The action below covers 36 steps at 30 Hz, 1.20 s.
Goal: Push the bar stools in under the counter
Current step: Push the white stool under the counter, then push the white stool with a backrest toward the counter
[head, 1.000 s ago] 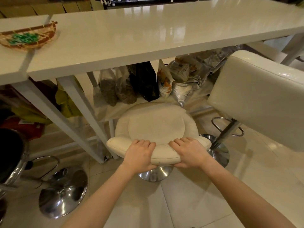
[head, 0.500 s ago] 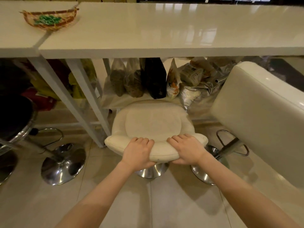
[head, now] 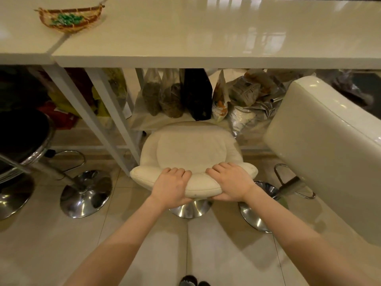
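A cream bar stool with a low curved backrest stands in front of the glossy white counter, its chrome base partly under the seat. My left hand and my right hand both grip the backrest's top edge, side by side. The seat's far edge reaches the counter's front line. A second cream stool with a tall backrest stands at the right, tilted, out from the counter. A black-seated chrome stool is at the left.
Slanted white counter legs stand just left of the gripped stool. Bags of goods fill a low shelf under the counter. A woven basket with green items sits on the counter. Chrome stool bases rest on the tiled floor.
The view has swung and levelled, so the counter now lies square ahead. The cream stool has slid a little toward the counter, both hands still on its backrest.
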### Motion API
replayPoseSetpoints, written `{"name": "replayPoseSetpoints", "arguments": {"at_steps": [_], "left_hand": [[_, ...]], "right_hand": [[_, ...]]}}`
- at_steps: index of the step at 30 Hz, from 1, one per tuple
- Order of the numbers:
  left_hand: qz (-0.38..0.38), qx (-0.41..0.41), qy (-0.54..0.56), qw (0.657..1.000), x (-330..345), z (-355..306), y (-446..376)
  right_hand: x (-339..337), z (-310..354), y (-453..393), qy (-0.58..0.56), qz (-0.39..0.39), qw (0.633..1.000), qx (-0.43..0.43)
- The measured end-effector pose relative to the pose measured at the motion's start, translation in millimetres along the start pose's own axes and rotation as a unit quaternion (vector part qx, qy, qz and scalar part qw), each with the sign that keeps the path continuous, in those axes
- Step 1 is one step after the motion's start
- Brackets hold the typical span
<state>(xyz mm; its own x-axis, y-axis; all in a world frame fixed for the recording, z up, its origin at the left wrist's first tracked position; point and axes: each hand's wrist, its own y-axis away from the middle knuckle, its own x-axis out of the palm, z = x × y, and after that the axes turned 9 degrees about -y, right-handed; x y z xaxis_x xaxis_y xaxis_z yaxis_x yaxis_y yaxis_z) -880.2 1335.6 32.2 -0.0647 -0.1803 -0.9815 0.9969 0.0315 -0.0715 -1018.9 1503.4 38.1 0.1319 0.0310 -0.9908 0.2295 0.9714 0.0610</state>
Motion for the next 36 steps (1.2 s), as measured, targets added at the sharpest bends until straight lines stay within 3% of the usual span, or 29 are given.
{"name": "replayPoseSetpoints", "arguments": {"at_steps": [6, 9, 12, 14, 17, 21, 25, 31, 36], "left_hand": [[0.043, 0.001, 0.018, 0.999, -8.2, 4.5, 1.7], [0.112, -0.016, 0.025, 0.993, -13.9, 6.0, -0.6], [0.181, -0.048, 0.076, 0.979, -30.1, 3.0, -6.0], [0.184, -0.071, 0.114, 0.974, -42.5, -1.9, -12.9], [0.116, -0.055, 0.126, 0.984, -72.6, -23.9, -43.2], [-0.027, 0.053, 0.156, 0.986, -119.0, -77.5, -97.8], [-0.090, 0.151, 0.171, 0.970, -151.3, -132.9, -135.8], [-0.166, 0.214, 0.200, 0.942, -185.9, -185.0, -159.4], [-0.175, 0.197, 0.141, 0.954, -198.7, -204.8, -198.9]], "right_hand": [[-1.7, 8.1, -0.2, 0.003, -0.013, 1.000, 0.023], [-4.1, 16.2, 5.9, -0.051, -0.031, 0.996, 0.068], [-11.7, 22.1, 28.7, -0.139, -0.078, 0.978, 0.132], [-21.4, 21.9, 52.0, -0.146, -0.131, 0.968, 0.155], [-43.8, 10.7, 89.7, -0.103, -0.204, 0.952, 0.203], [-81.2, -6.2, 139.1, -0.032, -0.269, 0.912, 0.309], [-118.6, -7.7, 193.6, 0.015, -0.327, 0.862, 0.387], [-145.0, -18.4, 265.0, 0.058, -0.342, 0.811, 0.471], [-136.4, -43.7, 276.4, 0.039, -0.282, 0.816, 0.504]]}}
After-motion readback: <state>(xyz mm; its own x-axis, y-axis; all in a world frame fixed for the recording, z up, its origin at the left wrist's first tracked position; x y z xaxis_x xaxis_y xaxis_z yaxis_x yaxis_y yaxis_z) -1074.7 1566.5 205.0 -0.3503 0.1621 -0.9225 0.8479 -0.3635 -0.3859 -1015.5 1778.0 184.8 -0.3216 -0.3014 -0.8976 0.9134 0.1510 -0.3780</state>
